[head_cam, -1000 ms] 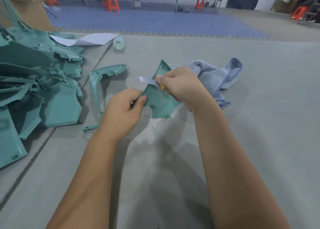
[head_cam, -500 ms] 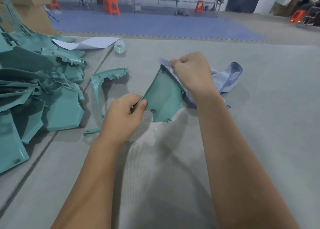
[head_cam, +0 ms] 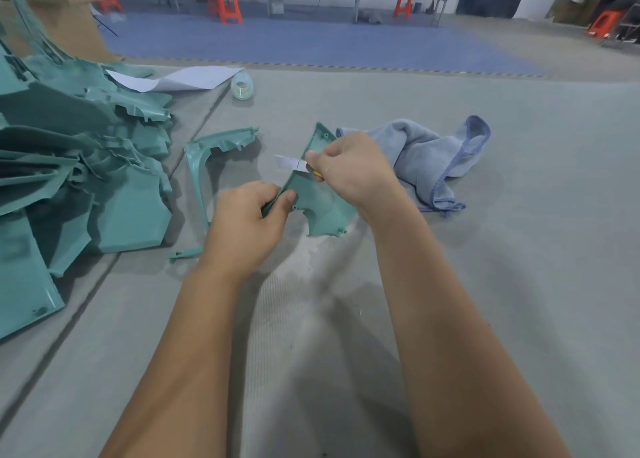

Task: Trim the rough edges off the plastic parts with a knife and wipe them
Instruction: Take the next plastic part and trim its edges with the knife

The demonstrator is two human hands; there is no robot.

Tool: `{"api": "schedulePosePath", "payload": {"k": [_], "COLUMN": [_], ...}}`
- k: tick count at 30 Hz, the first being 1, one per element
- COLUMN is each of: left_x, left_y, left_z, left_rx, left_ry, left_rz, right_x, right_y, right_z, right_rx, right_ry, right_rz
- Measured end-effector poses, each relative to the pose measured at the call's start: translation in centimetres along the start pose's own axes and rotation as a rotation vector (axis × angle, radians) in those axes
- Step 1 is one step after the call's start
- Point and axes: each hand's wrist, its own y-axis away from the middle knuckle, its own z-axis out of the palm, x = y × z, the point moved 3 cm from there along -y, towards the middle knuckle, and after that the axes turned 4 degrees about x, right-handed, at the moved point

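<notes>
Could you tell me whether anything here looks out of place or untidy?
Only mildly: the blue cloth lies crumpled beside the triangular part, and a thin teal offcut lies loose near the heaped plastic parts.

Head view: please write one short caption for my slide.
Left hand holds a teal plastic part while the right hand runs a knife along its edge, cloth nearby.

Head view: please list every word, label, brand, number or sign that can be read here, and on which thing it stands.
None can be read.
Sheet of paper: looks blank from here.
Knife in the right hand: no readable marking on the blade.
Plastic part in the left hand: no lettering visible.
Cardboard boxes and far wall items: too small or blurred to tell.
</notes>
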Motion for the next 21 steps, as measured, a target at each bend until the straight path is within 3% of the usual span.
{"api": "schedulePosePath", "payload": {"k": [10, 12, 17, 21], "left_x": [0.0, -0.2, -0.1, -0.1], "left_y": [0.1, 0.1, 0.1, 0.1], "left_z": [0.1, 0.1, 0.2, 0.1], "left_rx": [0.0, 0.003, 0.011, 0.023], "left_ry": [0.003, 0.006, 0.037, 0.008], "left_rz": [0.01, -0.004, -0.038, -0.03], "right_x": [-1.0, -1.2, -0.9, -0.7], "right_y": [-2.9, -2.4, -0.2, 0.5], "right_z": [-2.8, -2.2, -0.6, -0.1], "right_rx": [0.279, 0.228, -0.148, -0.105], "right_ry": [0.201, 0.143, 0.049, 0.086], "right_rz": [-0.013, -0.009, 0.044, 0.029]}}
